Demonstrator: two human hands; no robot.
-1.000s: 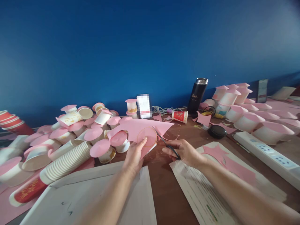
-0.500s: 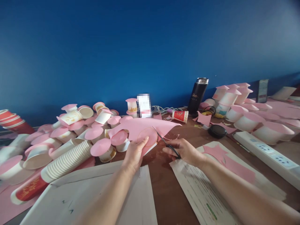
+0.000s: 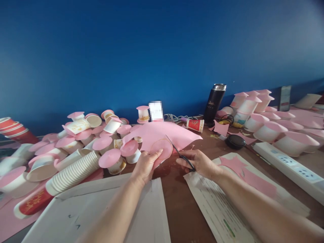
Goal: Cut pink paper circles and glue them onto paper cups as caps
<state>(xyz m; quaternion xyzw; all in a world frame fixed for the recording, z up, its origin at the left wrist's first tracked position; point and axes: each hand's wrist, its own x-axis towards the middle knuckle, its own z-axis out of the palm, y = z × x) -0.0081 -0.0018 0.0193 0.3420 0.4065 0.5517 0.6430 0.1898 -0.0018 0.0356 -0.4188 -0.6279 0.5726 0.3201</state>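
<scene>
My left hand [image 3: 144, 166] pinches the near edge of a pink paper sheet [image 3: 154, 131], thumb on top. A drawn circle on the sheet lies by my thumb. My right hand [image 3: 198, 163] is closed round the handles of dark scissors [image 3: 185, 157]. The scissors' blades reach up and left to the circle's right edge, touching or very near the paper. Paper cups with pink discs on them [image 3: 110, 158] lie just left of my left hand.
A stack of nested cups [image 3: 73, 172] lies at the left over white sheets [image 3: 141, 216]. Behind my right hand are a red cup [image 3: 195, 125], a black bottle [image 3: 214, 104] and a round black object [image 3: 235, 141]. A power strip [image 3: 288, 168] runs along the right.
The pink sheet has turned and shifted slightly up and right, showing more of the drawn circle. Both hands have barely moved and keep their holds.
</scene>
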